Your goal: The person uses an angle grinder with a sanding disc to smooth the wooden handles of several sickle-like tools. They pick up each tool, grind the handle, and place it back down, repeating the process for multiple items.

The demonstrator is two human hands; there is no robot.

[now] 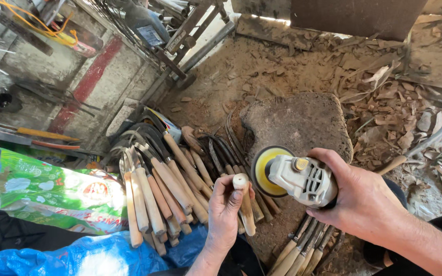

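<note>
Nearest, at six o'clock, left hand [226, 209] grips a wooden handle [244, 204] upright. At three o'clock of it, right hand [361, 199] wraps a grinder [297, 176], its yellow disc [263, 168] beside the handle's top. Sickles [162, 179] lie at nine o'clock; stump [297, 122] sits beyond at twelve.

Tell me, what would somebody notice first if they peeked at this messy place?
Probably the grey angle grinder with its yellow disc, gripped in the right hand at centre. Right beside it, the left hand holds up a pale wooden handle, its rounded end close to the disc. To the left lies a big heap of sickles with wooden handles and dark curved blades, next to a green printed bag.
</note>
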